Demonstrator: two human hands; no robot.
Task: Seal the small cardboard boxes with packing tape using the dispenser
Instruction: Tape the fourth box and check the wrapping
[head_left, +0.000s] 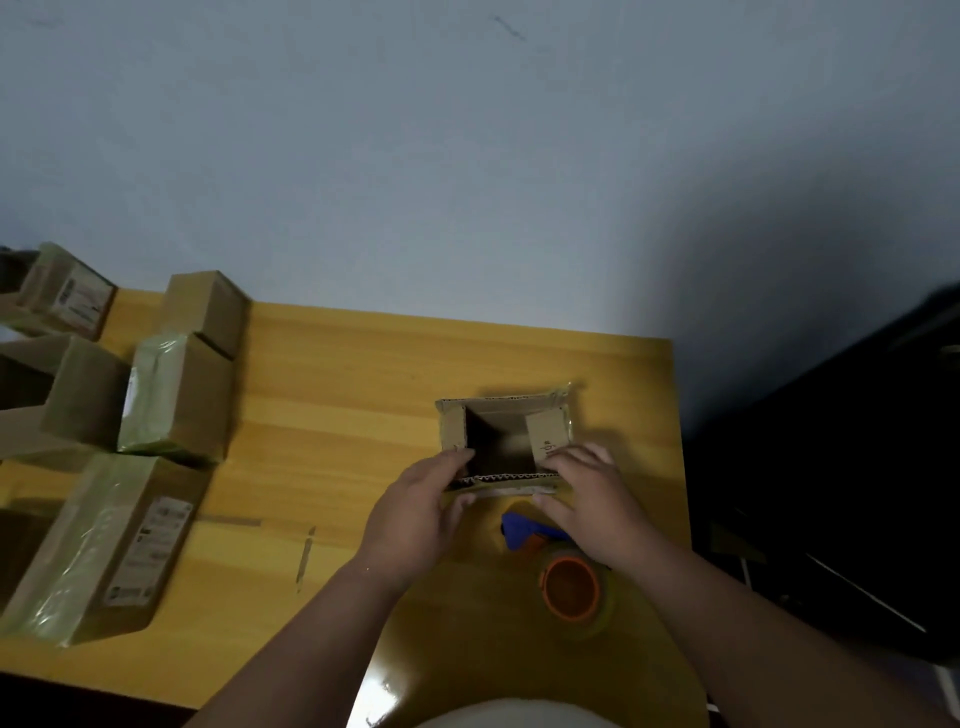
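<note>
both hands are gripping the near flap of the open box (506, 431), sitting right of centre on the yellow table (337, 395): left hand (415, 514), right hand (592, 499). the tape dispenser (563, 577) is lying just nearer, under the right wrist.

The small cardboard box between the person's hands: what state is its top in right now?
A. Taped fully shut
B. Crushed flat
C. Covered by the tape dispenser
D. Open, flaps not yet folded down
D: the small cardboard box shows its dark inside from above, with both hands, left hand and right hand, holding its near edge, while the tape dispenser lies on the table nearer the person.
</note>
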